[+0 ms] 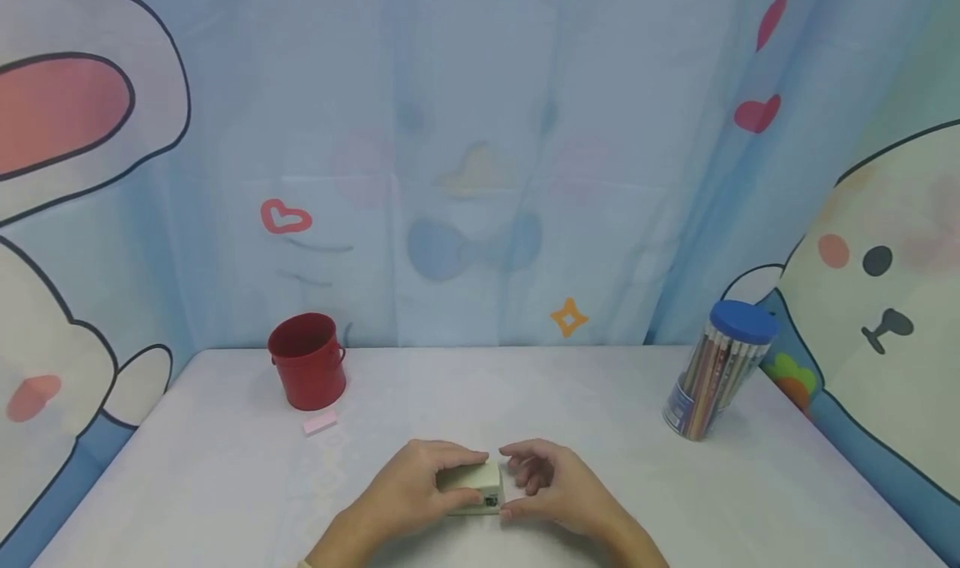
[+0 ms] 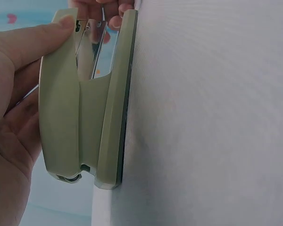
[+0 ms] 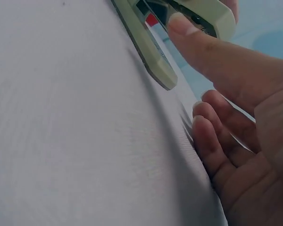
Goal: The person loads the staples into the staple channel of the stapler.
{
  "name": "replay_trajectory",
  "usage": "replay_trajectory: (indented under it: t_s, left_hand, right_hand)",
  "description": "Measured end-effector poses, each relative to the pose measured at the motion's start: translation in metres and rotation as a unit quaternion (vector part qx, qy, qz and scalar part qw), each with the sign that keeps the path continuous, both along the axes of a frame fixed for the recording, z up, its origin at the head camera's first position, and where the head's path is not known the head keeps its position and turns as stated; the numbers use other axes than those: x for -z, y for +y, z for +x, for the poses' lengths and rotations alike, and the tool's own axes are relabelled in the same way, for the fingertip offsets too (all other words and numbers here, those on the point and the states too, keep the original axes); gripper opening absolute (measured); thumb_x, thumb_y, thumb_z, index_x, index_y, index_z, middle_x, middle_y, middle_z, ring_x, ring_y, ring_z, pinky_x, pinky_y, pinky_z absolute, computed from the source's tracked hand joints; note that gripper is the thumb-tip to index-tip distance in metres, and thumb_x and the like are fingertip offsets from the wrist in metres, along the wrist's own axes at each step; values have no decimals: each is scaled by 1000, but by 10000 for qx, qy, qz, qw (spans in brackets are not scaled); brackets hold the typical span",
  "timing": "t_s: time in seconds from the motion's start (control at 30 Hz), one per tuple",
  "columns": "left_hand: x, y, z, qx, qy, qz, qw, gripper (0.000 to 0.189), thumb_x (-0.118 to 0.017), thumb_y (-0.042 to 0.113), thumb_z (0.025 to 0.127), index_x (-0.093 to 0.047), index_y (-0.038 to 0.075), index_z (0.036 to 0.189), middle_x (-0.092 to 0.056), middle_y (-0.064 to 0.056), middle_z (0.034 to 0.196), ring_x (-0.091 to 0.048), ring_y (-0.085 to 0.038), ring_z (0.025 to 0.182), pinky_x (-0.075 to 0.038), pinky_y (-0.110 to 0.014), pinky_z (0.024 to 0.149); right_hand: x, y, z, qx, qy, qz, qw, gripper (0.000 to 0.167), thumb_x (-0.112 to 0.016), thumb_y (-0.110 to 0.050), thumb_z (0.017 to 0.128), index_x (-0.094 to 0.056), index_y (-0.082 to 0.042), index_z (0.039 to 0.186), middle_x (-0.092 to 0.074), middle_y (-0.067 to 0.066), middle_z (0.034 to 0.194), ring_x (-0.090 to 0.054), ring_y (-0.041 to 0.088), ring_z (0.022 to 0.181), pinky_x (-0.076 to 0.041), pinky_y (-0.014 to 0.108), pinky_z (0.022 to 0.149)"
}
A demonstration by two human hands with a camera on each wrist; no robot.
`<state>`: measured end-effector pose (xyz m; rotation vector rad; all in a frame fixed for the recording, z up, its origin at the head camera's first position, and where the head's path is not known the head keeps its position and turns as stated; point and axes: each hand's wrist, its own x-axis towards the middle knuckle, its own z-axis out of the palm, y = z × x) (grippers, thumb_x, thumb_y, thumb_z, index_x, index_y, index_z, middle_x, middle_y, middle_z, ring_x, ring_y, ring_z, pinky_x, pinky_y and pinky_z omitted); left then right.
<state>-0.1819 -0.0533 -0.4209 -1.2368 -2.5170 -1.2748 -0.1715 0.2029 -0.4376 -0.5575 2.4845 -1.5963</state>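
A pale green stapler sits on the white table in front of me. My left hand holds its upper arm from the left, thumb on the near side and fingers over the far side. In the left wrist view, the stapler shows a gap between its upper arm and base, with a metal strip inside. My right hand is at the front end, its fingers loosely bent. The right thumb overlaps the stapler's open mouth in the right wrist view; the other right fingers stay off the stapler, near the tabletop.
A red bucket stands at the back left, with a small pink block before it. On the right is a clear tub of pencils with a blue lid. A printed blue curtain hangs behind the table.
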Motion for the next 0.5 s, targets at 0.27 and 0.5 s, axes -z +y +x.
replay_trajectory:
  t_s: [0.27, 0.5]
  left_hand:
    - [-1, -1, 1, -230, -121, -132, 9996, 39, -83, 25, 85, -74, 11, 120, -72, 8, 113, -64, -2, 102, -54, -24, 87]
    - [-3, -2, 0, -345, -131, -333, 9988, 38, -83, 27, 86, -75, 14, 121, -71, 10, 113, -64, -1, 100, -54, -24, 86]
  right_hand:
    - [-3, 2, 0, -112, -182, -398, 9990, 74, -94, -10, 67, -60, 2, 132, -61, 15, 112, -63, 26, 91, -58, 32, 77]
    - [-9, 0, -2, -32, -121, -139, 9998, 78, -95, -15, 67, -59, 0, 134, -62, 13, 114, -63, 27, 98, -58, 32, 81]
